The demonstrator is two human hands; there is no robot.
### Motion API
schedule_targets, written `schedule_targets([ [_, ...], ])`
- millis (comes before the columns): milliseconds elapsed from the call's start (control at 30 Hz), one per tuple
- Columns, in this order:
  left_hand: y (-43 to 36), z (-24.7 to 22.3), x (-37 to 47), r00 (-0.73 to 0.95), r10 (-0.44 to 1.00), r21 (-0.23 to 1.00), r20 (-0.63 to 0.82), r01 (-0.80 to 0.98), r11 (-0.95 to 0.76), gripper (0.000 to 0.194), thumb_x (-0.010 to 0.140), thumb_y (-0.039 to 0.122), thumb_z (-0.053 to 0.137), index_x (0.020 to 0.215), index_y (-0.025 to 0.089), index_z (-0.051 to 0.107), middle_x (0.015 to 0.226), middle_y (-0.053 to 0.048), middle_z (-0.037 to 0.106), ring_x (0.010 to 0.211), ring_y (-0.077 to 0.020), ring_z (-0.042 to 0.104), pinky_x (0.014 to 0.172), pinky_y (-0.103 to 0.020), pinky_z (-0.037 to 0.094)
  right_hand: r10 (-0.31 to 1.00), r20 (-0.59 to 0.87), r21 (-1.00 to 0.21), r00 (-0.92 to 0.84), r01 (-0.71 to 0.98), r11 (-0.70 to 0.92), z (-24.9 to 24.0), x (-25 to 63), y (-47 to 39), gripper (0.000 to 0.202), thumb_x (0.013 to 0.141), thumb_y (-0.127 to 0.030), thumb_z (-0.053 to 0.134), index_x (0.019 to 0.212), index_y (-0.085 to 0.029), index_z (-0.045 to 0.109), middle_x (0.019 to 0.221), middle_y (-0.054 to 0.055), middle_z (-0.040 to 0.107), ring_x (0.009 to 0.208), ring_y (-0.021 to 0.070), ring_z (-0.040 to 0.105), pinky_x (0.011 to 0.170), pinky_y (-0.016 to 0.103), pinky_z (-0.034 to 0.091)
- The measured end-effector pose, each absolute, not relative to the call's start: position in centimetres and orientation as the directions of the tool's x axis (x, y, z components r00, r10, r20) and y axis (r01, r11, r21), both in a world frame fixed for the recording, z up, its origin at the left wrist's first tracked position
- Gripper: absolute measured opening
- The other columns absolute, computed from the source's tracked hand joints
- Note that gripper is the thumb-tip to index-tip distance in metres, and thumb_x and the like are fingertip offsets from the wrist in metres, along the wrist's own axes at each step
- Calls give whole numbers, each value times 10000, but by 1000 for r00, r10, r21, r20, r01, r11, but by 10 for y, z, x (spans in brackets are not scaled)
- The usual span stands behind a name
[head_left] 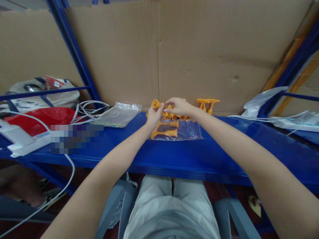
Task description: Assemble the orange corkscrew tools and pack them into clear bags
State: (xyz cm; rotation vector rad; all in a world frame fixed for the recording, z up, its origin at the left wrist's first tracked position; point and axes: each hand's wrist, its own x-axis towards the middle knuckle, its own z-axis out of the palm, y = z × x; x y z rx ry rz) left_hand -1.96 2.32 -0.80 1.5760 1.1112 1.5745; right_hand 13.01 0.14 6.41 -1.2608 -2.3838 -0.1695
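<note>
My left hand (154,118) is closed around an orange-yellow plastic piece (156,104) with a hollow, cup-like round end facing me. Close by on the right, my right hand (179,106) has its thumb and fingers curled towards each other. A bit of orange plastic shows at its fingertips, but whether they grip it is hard to see. Below the hands, several similar round-ended pieces (174,117) lie in a row, partly covered by the hands. Two orange handle-shaped pieces (168,133) rest on a clear plastic bag (190,130).
Two orange T-shaped pieces (210,105) stand against the cardboard wall (199,49). On the blue shelf (194,159), a flat clear package (114,116), white cables and a power strip (30,144) lie left. White plastic wrap (261,101) sits right. Blue uprights frame both sides.
</note>
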Motion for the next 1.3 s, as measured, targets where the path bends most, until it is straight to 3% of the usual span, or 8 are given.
schedule_targets([
  [200, 28, 2, -32, 1, 942, 942, 335, -32, -335, 577, 941, 650, 391, 1232, 190, 582, 885, -92, 739, 663, -171, 674, 600, -314, 531, 805, 377, 25, -459, 874, 486, 54, 162, -4, 329, 862, -313, 604, 1155, -183, 681, 1203, 117, 677, 1141, 304, 588, 974, 450, 364],
  [433, 17, 2, -26, 140, 917, 925, 373, 21, -379, 710, 930, 713, 281, 1171, 172, 671, 977, -148, 738, 747, -219, 706, 641, -351, 543, 751, 549, -205, -367, 812, 546, 36, 178, -16, 536, 938, -360, 514, 1427, -148, 458, 1172, 116, 691, 984, 235, 664, 880, 364, 470],
  [633, 5, -1, -12, 258, 918, 948, 302, 22, -318, 734, 942, 701, 224, 1152, 171, 685, 987, -147, 743, 802, -226, 714, 681, -340, 565, 764, 541, -208, -351, 825, 526, 27, 177, -27, 405, 896, -338, 591, 1267, -180, 623, 1065, 90, 721, 923, 227, 676, 848, 347, 491],
  [800, 1, -1, -6, 277, 909, 928, 313, 114, -354, 645, 956, 669, 275, 1236, 221, 645, 1064, -132, 727, 898, -261, 715, 695, -343, 567, 794, 551, -280, -256, 840, 465, 25, 185, -31, 440, 882, -338, 606, 1289, -172, 633, 1020, 99, 734, 901, 231, 685, 835, 349, 506],
  [1000, -7, -4, 2, 338, 888, 914, 313, 147, -378, 537, 981, 589, 335, 1280, 244, 617, 1202, -103, 694, 1063, -258, 672, 784, -355, 565, 832, 518, -276, -201, 881, 385, 14, 192, -38, 369, 859, -335, 605, 1185, -194, 703, 967, 78, 749, 848, 229, 685, 793, 343, 510],
  [1133, -4, -7, 3, 327, 867, 817, 375, 325, -476, 429, 960, 495, 459, 1162, 194, 688, 1205, -98, 695, 1180, -263, 609, 959, -391, 504, 827, 546, -247, -134, 918, 312, 16, 199, -45, 339, 841, -320, 593, 1128, -197, 723, 916, 72, 746, 834, 240, 682, 768, 335, 494],
  [1300, 22, -17, -9, 319, 843, 557, 434, 640, -529, 434, 972, 461, 410, 1209, 186, 647, 1324, -105, 621, 1278, -259, 530, 1097, -425, 384, 818, 569, -228, -84, 940, 256, 38, 233, -51, 307, 810, -321, 595, 1048, -196, 743, 861, 64, 730, 796, 241, 670, 714, 330, 476],
])
